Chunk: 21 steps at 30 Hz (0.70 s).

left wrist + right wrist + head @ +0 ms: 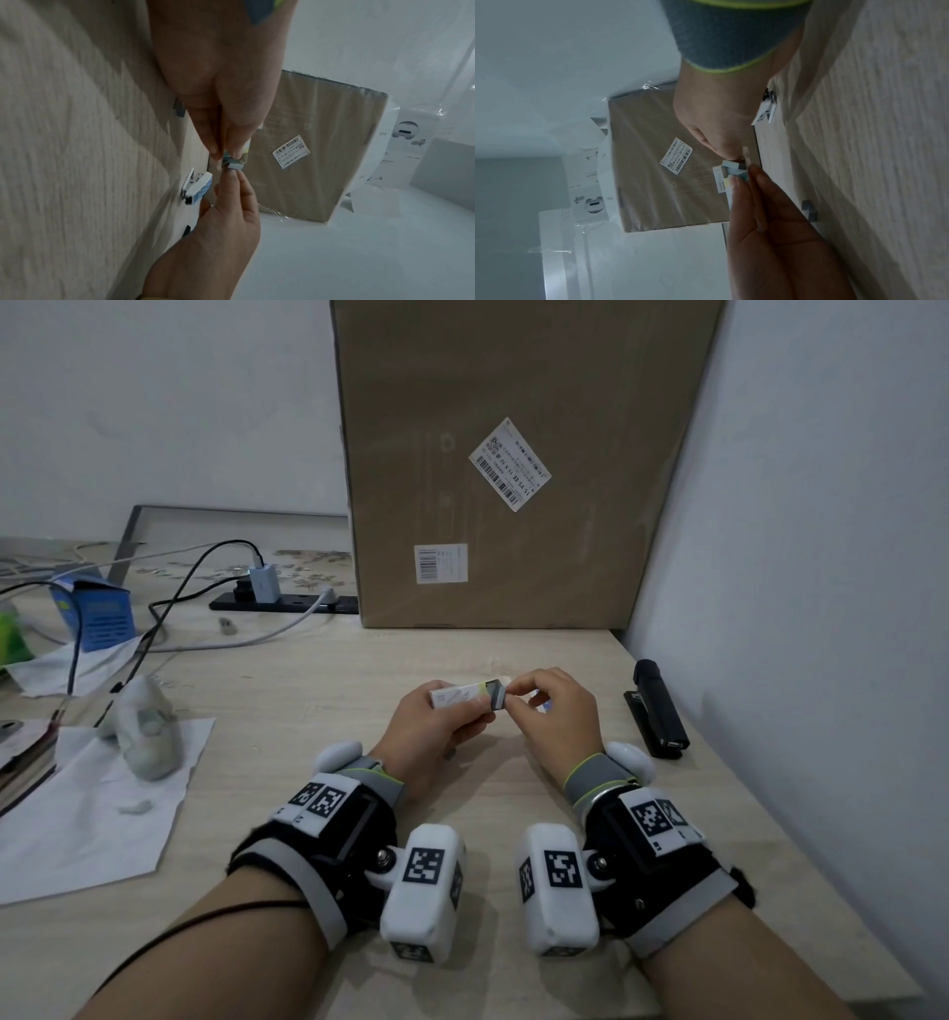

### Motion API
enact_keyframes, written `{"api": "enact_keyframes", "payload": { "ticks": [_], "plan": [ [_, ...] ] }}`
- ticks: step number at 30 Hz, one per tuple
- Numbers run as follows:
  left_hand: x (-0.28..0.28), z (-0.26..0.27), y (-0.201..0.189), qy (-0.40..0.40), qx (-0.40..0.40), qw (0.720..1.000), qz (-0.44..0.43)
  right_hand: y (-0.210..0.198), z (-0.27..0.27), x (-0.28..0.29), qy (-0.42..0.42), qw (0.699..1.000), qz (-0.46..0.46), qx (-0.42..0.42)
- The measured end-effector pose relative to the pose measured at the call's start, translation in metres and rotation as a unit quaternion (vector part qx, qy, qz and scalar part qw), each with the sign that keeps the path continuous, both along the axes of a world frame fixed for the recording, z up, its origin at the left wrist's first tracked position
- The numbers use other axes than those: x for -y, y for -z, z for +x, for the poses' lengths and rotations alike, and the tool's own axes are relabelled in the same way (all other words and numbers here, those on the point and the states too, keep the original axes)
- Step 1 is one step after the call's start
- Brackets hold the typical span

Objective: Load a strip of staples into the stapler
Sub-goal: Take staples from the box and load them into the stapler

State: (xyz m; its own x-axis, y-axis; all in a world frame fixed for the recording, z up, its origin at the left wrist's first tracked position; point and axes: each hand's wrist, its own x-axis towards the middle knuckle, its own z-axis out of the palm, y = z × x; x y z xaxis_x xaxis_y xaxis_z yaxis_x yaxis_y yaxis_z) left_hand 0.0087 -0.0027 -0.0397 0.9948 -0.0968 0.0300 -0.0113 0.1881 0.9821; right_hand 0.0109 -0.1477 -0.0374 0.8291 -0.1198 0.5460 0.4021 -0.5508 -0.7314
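**Pulling staples out of the box; stapler not yet touched**

Right hand pinches the grey staple block at the open end of the staple box, thumb and forefinger closed narrow on it. Left hand is wrapped round the box, fingers curled under, holding it level just above the table, centre of the head view. In the left wrist view the fingertips sit right on the block's exposed end.

Judgement: the step is drawing one strip out. Best done with a straight pull along the box's long axis, left hand firm but not crushing the card; pinch the flat sides, not the legs, since glued strips probably snap if bent. Whether one strip or several are caught I cannot tell.

Materials: box is thin white printed card, small and oblong, with a yellow-green edge. Staples are dull grey metal, a square-ended bar, likely slick and brittle along the glue line.

Stapler lies flat at right of the head view, well apart from both hands, black, long, rounded top, looks closed. A small white-and-blue clip-like item lies on the table near the hands. Table is pale wood-grain laminate. Large cardboard box, upper centre, stands matte brown against the wall.
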Motion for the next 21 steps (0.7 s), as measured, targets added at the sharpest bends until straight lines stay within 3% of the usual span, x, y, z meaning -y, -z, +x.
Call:
{"api": "enact_keyframes", "payload": {
  "ticks": [14,21],
  "plan": [
    [-0.0003,0.0013,-0.0036,-0.056,0.029,0.998,0.015,-0.0018,-0.0083,-0.0083,-0.087,0.991,0.078,-0.063],
    [0.0020,0.0029,-0.0012,-0.057,0.032,0.998,-0.001,-0.0049,-0.0044,-0.0031,-0.022,0.992,0.120,-0.029]
  ]
}}
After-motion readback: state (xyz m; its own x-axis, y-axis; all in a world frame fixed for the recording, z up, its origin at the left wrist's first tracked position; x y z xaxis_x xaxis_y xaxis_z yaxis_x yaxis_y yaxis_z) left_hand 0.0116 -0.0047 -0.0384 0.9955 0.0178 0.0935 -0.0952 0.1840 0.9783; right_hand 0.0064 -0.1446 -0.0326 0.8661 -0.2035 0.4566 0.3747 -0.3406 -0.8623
